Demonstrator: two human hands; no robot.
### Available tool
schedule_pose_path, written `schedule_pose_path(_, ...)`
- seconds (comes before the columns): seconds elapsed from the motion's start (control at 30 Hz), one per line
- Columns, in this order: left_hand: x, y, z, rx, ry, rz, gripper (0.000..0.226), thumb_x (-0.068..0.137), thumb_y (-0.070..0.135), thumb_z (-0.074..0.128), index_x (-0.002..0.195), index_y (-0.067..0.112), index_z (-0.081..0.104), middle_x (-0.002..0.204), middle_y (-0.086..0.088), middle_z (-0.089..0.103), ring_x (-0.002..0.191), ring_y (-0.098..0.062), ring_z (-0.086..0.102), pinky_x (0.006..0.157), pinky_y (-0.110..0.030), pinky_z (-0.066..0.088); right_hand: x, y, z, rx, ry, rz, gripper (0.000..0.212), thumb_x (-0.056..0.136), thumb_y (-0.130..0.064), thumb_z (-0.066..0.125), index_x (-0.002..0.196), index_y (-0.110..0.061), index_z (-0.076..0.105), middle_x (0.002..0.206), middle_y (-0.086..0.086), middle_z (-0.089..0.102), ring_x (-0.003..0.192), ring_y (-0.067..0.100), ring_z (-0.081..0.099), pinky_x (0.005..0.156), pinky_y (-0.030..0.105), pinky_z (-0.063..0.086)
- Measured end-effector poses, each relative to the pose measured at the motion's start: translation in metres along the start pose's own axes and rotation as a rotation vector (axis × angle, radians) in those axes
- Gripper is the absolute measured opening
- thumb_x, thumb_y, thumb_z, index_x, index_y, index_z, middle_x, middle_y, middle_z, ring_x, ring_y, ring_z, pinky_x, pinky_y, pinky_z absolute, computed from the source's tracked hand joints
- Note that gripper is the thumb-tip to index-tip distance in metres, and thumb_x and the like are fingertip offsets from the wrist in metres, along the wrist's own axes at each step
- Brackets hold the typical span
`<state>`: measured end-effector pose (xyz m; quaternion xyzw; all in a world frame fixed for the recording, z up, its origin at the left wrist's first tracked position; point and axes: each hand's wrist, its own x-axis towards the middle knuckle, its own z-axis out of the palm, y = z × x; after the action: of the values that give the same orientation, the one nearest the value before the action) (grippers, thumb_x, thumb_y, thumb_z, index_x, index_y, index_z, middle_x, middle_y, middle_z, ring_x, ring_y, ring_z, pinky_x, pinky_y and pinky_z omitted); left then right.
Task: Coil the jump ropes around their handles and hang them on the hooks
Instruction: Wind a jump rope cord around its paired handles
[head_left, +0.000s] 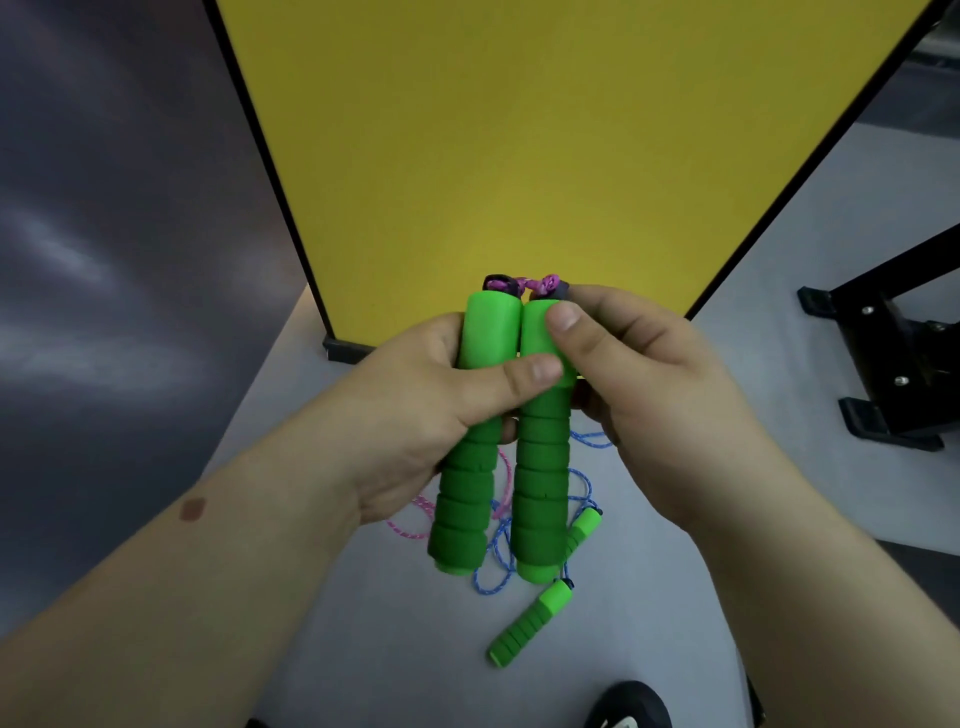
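Two green handles (498, 415) of the pink rope (415, 519) are held upright, side by side; left hand (415, 415) and right hand (639, 405) are clamped on them. No coil is started. Blue rope (519, 561) lies loose on the floor below. Hooks are not seen.

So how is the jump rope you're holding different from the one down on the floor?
The held rope's handles are side by side and upright in both hands; the floor rope's handles lie flat and apart.
The held rope's cord is pink; the floor rope's cord is blue.
The left hand and right hand grip one pair; nothing touches the other.
Both have ridged green foam handles, and neither is coiled yet.
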<state>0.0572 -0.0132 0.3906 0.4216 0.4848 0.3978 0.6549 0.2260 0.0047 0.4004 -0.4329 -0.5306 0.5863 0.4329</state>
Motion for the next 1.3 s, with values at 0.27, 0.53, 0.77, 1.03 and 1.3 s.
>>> schedule_pose_path(0.27, -0.001, 0.004, -0.005, 0.064, -0.060, 0.076, 0.051, 0.075, 0.007, 0.082, 0.123, 0.008, 0.063, 0.106, -0.024, 0.073, 0.098, -0.038, 0.074, 0.086, -0.049, 0.060, -0.002, 0.002, 0.005, -0.100, 0.028, -0.025, 0.017, 0.096, -0.025, 0.068, 0.113, -0.021, 0.069, 0.099, 0.008, 0.077, 0.089, 0.019, 0.073, 0.085, 0.047, 0.061)
schedule_pose_path(0.53, -0.015, 0.015, -0.010, 0.195, -0.390, -0.081, 0.028, 0.081, -0.002, 0.076, 0.106, -0.002, 0.064, 0.099, -0.033, 0.068, 0.090, -0.039, 0.070, 0.086, -0.064, 0.058, -0.009, 0.000, 0.005, -0.124, -0.115, -0.064, 0.026, 0.086, -0.034, 0.066, 0.111, -0.031, 0.072, 0.111, 0.003, 0.072, 0.099, 0.006, 0.066, 0.079, 0.026, 0.054)
schedule_pose_path(0.77, -0.015, 0.015, -0.013, 0.233, -0.381, -0.124, 0.031, 0.080, -0.001, 0.078, 0.108, -0.006, 0.064, 0.101, -0.032, 0.069, 0.107, -0.059, 0.065, 0.093, -0.071, 0.053, -0.008, -0.007, 0.005, -0.341, -0.149, -0.092, 0.019, 0.092, -0.039, 0.057, 0.093, -0.025, 0.070, 0.075, -0.005, 0.057, 0.068, 0.007, 0.053, 0.060, 0.022, 0.044)
schedule_pose_path(1.03, -0.015, 0.010, -0.011, -0.018, -0.517, -0.241, 0.031, 0.085, 0.005, 0.072, 0.114, -0.003, 0.066, 0.105, -0.021, 0.072, 0.093, -0.038, 0.073, 0.087, -0.055, 0.061, -0.008, -0.014, -0.002, -0.141, -0.061, -0.186, 0.011, 0.093, -0.026, 0.061, 0.091, -0.020, 0.070, 0.069, -0.010, 0.058, 0.062, 0.005, 0.054, 0.054, 0.018, 0.044)
schedule_pose_path(1.3, -0.016, 0.019, -0.022, -0.292, -0.447, -0.188, 0.031, 0.073, 0.007, 0.084, 0.103, 0.007, 0.078, 0.088, -0.015, 0.074, 0.073, -0.026, 0.074, 0.067, -0.040, 0.063, 0.005, -0.012, 0.019, 0.025, -0.439, -0.113, 0.055, 0.102, -0.050, 0.043, 0.073, -0.003, 0.046, 0.048, 0.003, 0.025, 0.053, 0.003, 0.033, 0.067, 0.031, 0.047)
